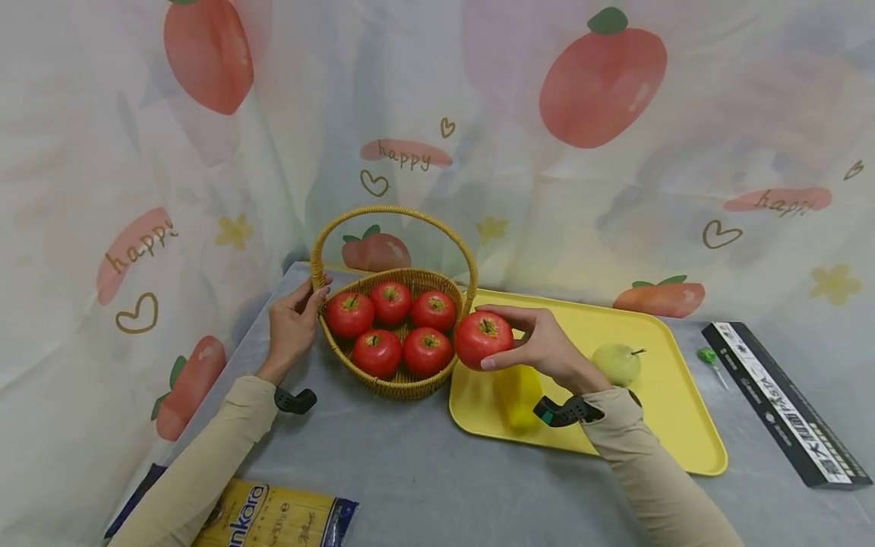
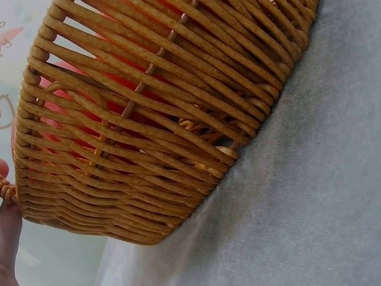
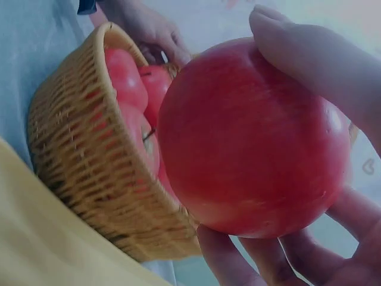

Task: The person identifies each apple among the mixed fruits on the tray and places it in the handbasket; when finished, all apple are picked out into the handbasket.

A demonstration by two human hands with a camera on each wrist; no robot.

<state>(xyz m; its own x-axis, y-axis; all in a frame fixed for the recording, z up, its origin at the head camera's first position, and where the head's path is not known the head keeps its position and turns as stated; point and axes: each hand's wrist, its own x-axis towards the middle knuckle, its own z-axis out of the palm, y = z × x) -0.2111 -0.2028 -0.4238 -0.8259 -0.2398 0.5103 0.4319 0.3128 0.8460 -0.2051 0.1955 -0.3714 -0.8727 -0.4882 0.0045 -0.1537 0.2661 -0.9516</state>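
One red tomato (image 1: 484,339) is held in the right hand (image 1: 547,348), thumb below and fingers curled round its far side, just off the basket (image 1: 403,384) rim and above the near-left corner of the yellow tray (image 1: 683,425). Five more tomatoes (image 1: 392,327) lie inside the basket, three at the back and two in front, filling most of its floor. The left hand (image 1: 292,327) pinches the rim beside the base of the handle (image 1: 393,216), fingers curled on the wicker, steadying it.

To set this one in well, I judge it should come over the right rim low enough to pass under the handle arch, then settle into a gap or on top of the front pair, stem up, and be let go only once it sits without rolling. The steadying grip on the rim is worth having, since a wicker basket could slide on the grey cloth (image 1: 410,471).

On the tray lie a yellow piece (image 1: 518,391), partly hidden by the wrist, and a pale green pear (image 1: 617,363). A small green thing (image 1: 708,357) and a long black box (image 1: 786,403) sit to the right of the tray, and a pasta packet (image 1: 273,516) lies at the near edge. Only the handle and the crowded tomatoes seem to stand in the way.
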